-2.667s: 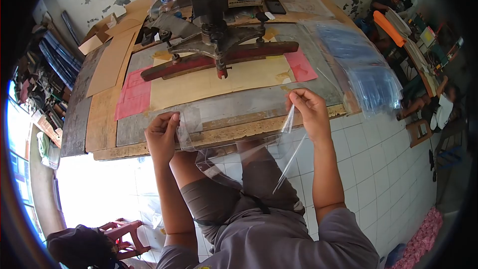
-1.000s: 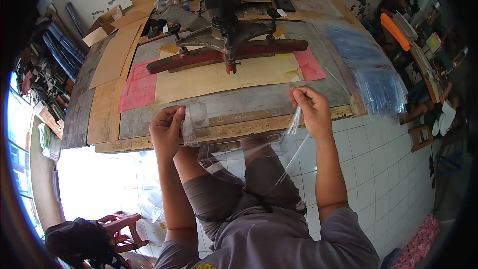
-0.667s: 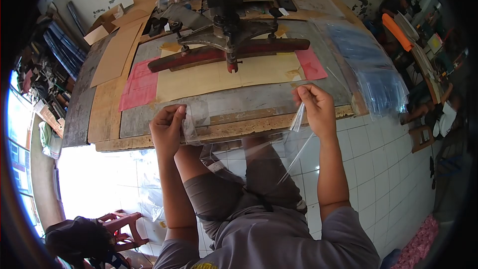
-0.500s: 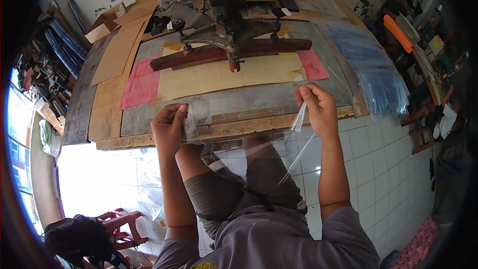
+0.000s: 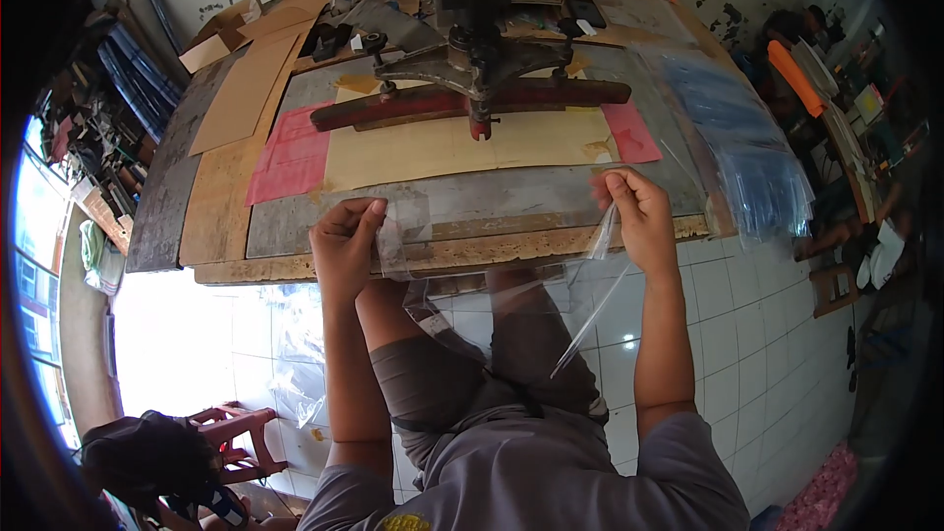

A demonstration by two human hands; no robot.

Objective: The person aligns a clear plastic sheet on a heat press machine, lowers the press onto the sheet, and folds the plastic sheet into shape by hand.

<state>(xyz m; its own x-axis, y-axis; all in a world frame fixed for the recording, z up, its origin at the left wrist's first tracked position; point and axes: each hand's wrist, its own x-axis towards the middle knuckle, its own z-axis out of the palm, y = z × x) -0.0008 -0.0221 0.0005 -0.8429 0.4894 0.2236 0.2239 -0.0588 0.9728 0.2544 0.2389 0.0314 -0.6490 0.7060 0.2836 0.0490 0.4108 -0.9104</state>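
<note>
In the head view, the left hand (image 5: 344, 241) is gripping clear plastic film (image 5: 395, 248) between thumb and fingers, near the front edge of the worktable (image 5: 300, 224). The right hand (image 5: 641, 221) is pinching the film at its opposite side, where the material is forming narrow, glossy folds. The film is hanging slack between both hands, its lower part sagging in front of the person's legs (image 5: 433, 374); whether it is one layer or several cannot be told.

Beyond the hands, a yellow sheet (image 5: 472, 149) is lying on the worktable, with a pink sheet at its left end (image 5: 285, 157) and pink material at its right end (image 5: 634, 136). A red bar (image 5: 580, 91) is extending above the yellow sheet, beneath a dark metal bracket (image 5: 477, 74). At right, bluish clear plastic sheets (image 5: 755, 177) are overhanging the table edge.
</note>
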